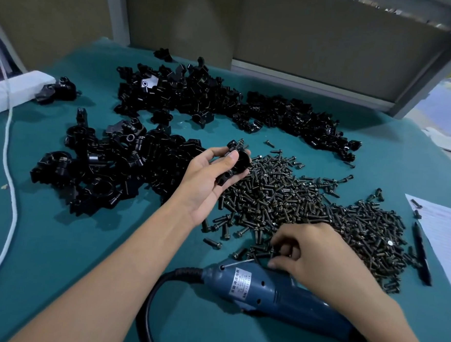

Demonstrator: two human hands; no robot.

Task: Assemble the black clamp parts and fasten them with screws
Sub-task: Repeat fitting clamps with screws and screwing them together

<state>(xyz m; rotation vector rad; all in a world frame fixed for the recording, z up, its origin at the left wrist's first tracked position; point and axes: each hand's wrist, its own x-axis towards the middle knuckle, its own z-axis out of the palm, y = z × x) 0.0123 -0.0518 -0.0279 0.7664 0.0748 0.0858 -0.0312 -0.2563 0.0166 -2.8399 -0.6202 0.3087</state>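
My left hand (210, 180) holds a black clamp part (237, 163) above the far edge of the screw pile, thumb across its top and fingers curled under it. My right hand (317, 253) reaches down into the near edge of the dark screw pile (310, 203), fingertips pinching among the screws; whether a screw is held is hidden by the fingers. Loose black clamp parts lie in a near-left heap (107, 168) and a long far heap (224, 101).
A blue electric screwdriver (277, 294) with a black cable lies on the green table cover (54, 239) just under my right wrist. A black pen (422, 254) and white paper (447, 226) lie at right. A white cord (10, 182) and a white box (11, 89) are at left.
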